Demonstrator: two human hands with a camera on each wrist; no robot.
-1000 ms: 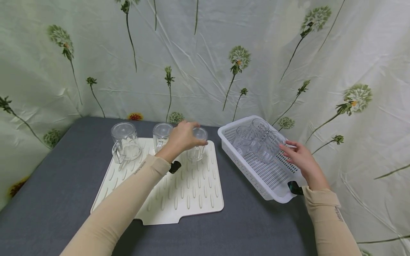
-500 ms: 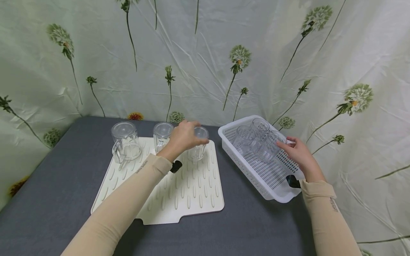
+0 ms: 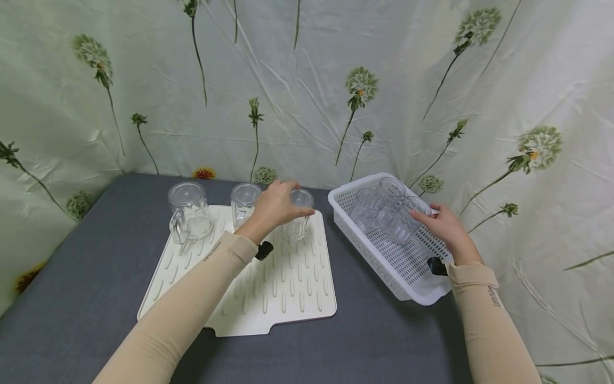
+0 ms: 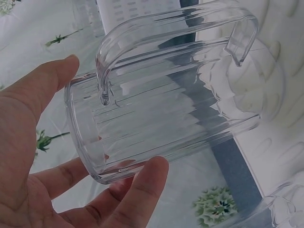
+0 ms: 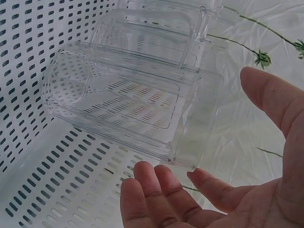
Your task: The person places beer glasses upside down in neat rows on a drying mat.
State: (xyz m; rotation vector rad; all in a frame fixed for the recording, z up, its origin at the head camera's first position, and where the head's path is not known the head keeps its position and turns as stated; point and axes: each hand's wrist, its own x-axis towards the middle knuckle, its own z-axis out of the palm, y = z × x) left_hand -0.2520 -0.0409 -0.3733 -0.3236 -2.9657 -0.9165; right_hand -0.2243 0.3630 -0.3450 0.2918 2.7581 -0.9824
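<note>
My left hand [image 3: 272, 209] grips the upturned base of a clear glass mug [image 3: 296, 230] on the white ridged drying mat [image 3: 283, 304]. In the left wrist view, thumb and fingers lie on opposite sides of the mug's base [image 4: 156, 114], its handle facing up. My right hand [image 3: 446, 230] reaches over the white perforated basket [image 3: 371, 266]. Its fingers spread around the rim end of another clear mug [image 3: 402, 226], which leans inside. In the right wrist view, the thumb stands apart from that mug [image 5: 128, 102]; fingertips are close below its rim, contact unclear.
Two more upside-down mugs, one at far left [image 3: 188, 210] and one in the middle [image 3: 243, 202], stand along the mat's back edge. Further clear mugs [image 3: 368, 205] lean at the basket's far end. A floral curtain [image 3: 307, 96] hangs behind the dark table [image 3: 72, 298].
My right hand has shifted slightly left over the basket, its thumb now nearer the leaning mug's rim. The left hand stays at its mug, almost still.
</note>
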